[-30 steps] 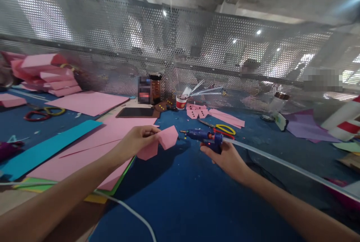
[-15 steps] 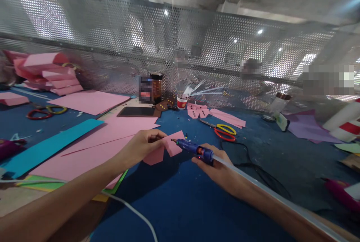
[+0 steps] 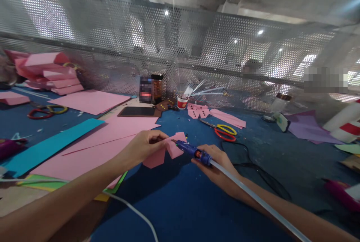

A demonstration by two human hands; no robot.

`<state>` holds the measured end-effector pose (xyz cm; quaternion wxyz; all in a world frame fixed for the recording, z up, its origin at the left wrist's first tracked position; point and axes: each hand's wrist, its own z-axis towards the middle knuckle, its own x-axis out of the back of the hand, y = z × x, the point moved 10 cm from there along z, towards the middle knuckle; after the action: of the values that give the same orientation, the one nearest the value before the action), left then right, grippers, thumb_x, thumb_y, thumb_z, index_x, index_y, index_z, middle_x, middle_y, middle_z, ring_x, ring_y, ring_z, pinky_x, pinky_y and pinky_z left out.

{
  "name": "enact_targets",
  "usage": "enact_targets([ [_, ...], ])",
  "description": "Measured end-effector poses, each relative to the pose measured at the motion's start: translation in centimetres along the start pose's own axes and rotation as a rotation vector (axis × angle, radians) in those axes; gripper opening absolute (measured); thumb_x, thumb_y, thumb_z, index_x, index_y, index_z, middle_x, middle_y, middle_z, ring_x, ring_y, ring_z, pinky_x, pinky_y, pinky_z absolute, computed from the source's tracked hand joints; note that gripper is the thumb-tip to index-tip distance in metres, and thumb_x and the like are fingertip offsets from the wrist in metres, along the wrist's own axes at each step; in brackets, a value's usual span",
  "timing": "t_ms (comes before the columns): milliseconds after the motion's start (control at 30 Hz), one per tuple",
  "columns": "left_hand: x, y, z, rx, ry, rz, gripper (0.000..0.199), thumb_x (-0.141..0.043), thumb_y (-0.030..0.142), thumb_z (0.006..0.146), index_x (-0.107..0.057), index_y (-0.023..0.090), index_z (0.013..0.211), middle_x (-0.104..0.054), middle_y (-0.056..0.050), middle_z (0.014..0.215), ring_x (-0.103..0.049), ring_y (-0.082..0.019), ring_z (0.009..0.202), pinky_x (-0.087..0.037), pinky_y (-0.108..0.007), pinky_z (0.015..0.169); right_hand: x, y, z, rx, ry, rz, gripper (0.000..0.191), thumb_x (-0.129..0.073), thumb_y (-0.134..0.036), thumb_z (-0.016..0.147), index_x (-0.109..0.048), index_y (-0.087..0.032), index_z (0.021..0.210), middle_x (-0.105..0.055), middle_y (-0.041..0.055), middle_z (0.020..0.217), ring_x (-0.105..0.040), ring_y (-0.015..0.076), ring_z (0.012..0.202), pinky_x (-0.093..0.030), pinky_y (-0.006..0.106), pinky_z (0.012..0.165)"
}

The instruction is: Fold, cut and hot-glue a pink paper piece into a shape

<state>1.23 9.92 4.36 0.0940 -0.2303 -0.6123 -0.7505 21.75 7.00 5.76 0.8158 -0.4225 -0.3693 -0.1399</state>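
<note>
My left hand [image 3: 149,144] pinches a folded piece of pink paper [image 3: 176,149] just above the blue table [image 3: 168,200]. Its lower flap hangs below my fingers. My right hand [image 3: 218,163] is wrapped round a blue hot glue gun [image 3: 194,151] with a long clear glue stick [image 3: 242,184] running out of its back end. The gun's tip points left and lies against or just over the pink paper; I cannot tell whether it touches. My right fingers are partly hidden behind the gun.
Red-and-yellow scissors [image 3: 225,131] lie beyond my right hand, near a black cord [image 3: 247,152]. Pink sheets [image 3: 112,137] and a blue strip [image 3: 56,146] spread to the left. A cup [image 3: 182,102] of glue sticks stands before the perforated metal screen [image 3: 210,47]. A white cable [image 3: 135,208] crosses the front.
The glue gun has tilted slightly, its back end shifting a little left, and the glue stick has swung left. The pink paper has moved slightly right. Both hands keep their hold.
</note>
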Motion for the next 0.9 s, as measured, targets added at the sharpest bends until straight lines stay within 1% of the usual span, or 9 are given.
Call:
enact_targets([
  [133,-0.1,-0.1,0.0,0.003,-0.016,-0.005,0.038,-0.064,0.056,0.084,-0.074,0.021,0.093,-0.075,-0.005,0.087,-0.067,-0.023,0.081,-0.046,-0.029,0.067,0.0,-0.2,0.1,0.001,-0.012,-0.02,0.014,-0.062,-0.033,0.09,-0.065,-0.026,0.102,-0.066,0.0047,0.093,-0.06,0.0206,0.087,-0.049,0.029,0.076],
  [300,-0.2,-0.5,0.2,0.0,-0.016,-0.053,0.037,-0.065,0.055,0.083,-0.074,0.021,0.092,-0.075,-0.004,0.087,-0.066,-0.021,0.078,-0.046,-0.028,0.063,0.3,-0.5,-0.1,0.048,0.018,-0.006,0.013,-0.061,-0.031,0.091,-0.064,-0.026,0.102,-0.068,0.0033,0.093,-0.059,0.0202,0.088,-0.047,0.029,0.077],
  [400,-0.2,-0.4,0.2,-0.004,-0.021,-0.054,0.038,-0.064,0.056,0.083,-0.074,0.02,0.092,-0.075,-0.005,0.087,-0.067,-0.022,0.08,-0.047,-0.029,0.067,0.2,-0.4,-0.2,0.061,0.008,0.006,0.012,-0.061,-0.03,0.091,-0.064,-0.026,0.103,-0.068,0.003,0.095,-0.059,0.02,0.089,-0.047,0.028,0.078],
  [533,-0.2,-0.3,0.2,0.008,-0.024,-0.041,0.041,-0.064,0.057,0.083,-0.073,0.018,0.093,-0.075,-0.006,0.088,-0.068,-0.023,0.082,-0.048,-0.029,0.07,0.0,-0.4,-0.1,0.059,-0.015,-0.003,0.014,-0.062,-0.03,0.091,-0.064,-0.027,0.105,-0.068,0.0027,0.093,-0.058,0.02,0.088,-0.046,0.028,0.076],
  [667,-0.2,-0.5,0.2,0.008,-0.021,-0.037,0.042,-0.065,0.056,0.083,-0.073,0.016,0.094,-0.075,-0.007,0.089,-0.067,-0.023,0.081,-0.046,-0.028,0.068,0.2,-0.3,-0.1,0.053,0.006,0.016,0.013,-0.062,-0.031,0.091,-0.064,-0.025,0.102,-0.066,0.0029,0.092,-0.058,0.019,0.087,-0.045,0.027,0.075],
  [733,0.0,-0.6,0.2,0.005,-0.017,-0.046,0.042,-0.065,0.056,0.083,-0.073,0.016,0.094,-0.075,-0.007,0.087,-0.066,-0.022,0.079,-0.044,-0.027,0.065,0.2,0.1,-0.2,0.022,0.022,0.059,0.012,-0.063,-0.032,0.09,-0.063,-0.024,0.099,-0.064,0.0016,0.086,-0.057,0.017,0.08,-0.044,0.026,0.071],
  [767,0.1,-0.6,0.2,0.001,-0.015,-0.049,0.042,-0.065,0.056,0.083,-0.073,0.016,0.094,-0.075,-0.007,0.087,-0.066,-0.021,0.078,-0.043,-0.027,0.064,0.1,0.4,-0.2,-0.005,0.017,0.094,0.013,-0.063,-0.033,0.09,-0.062,-0.024,0.098,-0.061,0.0001,0.081,-0.055,0.0155,0.074,-0.043,0.025,0.066],
  [833,0.5,-0.6,0.3,-0.002,-0.002,-0.046,0.042,-0.065,0.056,0.083,-0.073,0.016,0.094,-0.075,-0.006,0.086,-0.066,-0.021,0.076,-0.042,-0.026,0.062,-0.4,1.2,-0.4,-0.07,-0.017,0.186,0.016,-0.061,-0.038,0.092,-0.059,-0.023,0.098,-0.053,-0.0035,0.07,-0.048,0.0123,0.061,-0.038,0.023,0.055],
  [900,0.9,-0.8,0.3,0.005,0.016,-0.035,0.042,-0.066,0.055,0.082,-0.074,0.016,0.096,-0.075,-0.006,0.087,-0.065,-0.02,0.077,-0.042,-0.026,0.063,-0.8,1.7,-0.6,-0.121,-0.055,0.266,0.02,-0.059,-0.042,0.093,-0.056,-0.022,0.098,-0.045,-0.006,0.064,-0.04,0.0103,0.053,-0.032,0.022,0.048],
])
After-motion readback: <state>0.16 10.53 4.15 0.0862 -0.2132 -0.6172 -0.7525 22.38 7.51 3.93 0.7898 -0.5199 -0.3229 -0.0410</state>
